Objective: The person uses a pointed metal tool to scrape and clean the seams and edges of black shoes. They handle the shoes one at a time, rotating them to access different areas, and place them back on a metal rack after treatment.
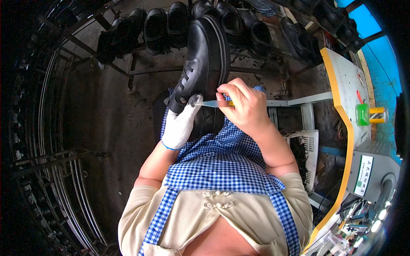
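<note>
My left hand [178,128], in a white knitted glove with a darkened thumb tip, grips a black lace-up shoe [200,59] by its collar. The shoe's toe points away from me, and its sole edge faces right. In my bare right hand [247,104] is a thin-bladed knife [211,103]; a bit of yellow shows at its handle, the rest hidden by my fingers. Its blade points left, with the tip at the gloved thumb beside the shoe's heel end. Whether the blade touches the shoe I cannot tell. A blue checked apron [222,168] covers my lap.
Several black shoes [177,23] stand on a metal rack ahead. At right is a yellow-edged workbench [337,81] with a green container [362,114], a yellow-banded roll [378,115] and a grey machine [373,170]. A white plastic basket [311,158] sits below it. Metal racking [64,179] lines the left.
</note>
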A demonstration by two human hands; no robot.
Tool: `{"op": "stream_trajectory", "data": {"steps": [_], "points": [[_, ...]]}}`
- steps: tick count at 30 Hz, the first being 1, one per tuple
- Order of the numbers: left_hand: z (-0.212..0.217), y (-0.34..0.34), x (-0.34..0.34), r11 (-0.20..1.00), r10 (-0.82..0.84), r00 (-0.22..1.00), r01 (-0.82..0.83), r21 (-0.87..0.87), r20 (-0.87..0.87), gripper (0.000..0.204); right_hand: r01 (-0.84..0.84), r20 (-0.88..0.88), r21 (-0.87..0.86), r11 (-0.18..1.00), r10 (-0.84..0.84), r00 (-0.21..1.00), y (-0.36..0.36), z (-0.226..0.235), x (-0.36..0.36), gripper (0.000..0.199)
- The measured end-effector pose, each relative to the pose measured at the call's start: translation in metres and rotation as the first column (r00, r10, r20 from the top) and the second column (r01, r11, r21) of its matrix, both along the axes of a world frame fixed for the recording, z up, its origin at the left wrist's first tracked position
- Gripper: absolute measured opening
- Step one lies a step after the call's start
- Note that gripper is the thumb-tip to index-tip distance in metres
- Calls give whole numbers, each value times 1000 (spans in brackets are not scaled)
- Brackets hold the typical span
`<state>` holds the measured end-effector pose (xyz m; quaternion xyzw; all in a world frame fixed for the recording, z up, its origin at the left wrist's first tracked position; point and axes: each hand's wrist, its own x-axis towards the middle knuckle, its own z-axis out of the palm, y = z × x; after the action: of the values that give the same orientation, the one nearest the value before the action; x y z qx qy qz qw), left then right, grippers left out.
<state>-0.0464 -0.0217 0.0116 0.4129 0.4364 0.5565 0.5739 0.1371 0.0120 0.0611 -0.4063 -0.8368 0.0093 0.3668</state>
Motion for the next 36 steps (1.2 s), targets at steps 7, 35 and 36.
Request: {"op": "stream_trajectory", "data": {"steps": [7, 35, 36], "points": [[2, -4, -1, 994, -91, 989, 83, -72, -114, 32, 76, 120, -10, 997, -74, 990, 0, 1, -3, 21], [22, 1, 9, 1000, -5, 986, 8, -14, 167, 36, -9, -43, 50, 999, 11, 999, -8, -2, 1, 26], [22, 0, 9, 1000, -6, 993, 9, -24, 117, 35, 0, -19, 48, 999, 1, 1000, -9, 0, 1, 26]]}}
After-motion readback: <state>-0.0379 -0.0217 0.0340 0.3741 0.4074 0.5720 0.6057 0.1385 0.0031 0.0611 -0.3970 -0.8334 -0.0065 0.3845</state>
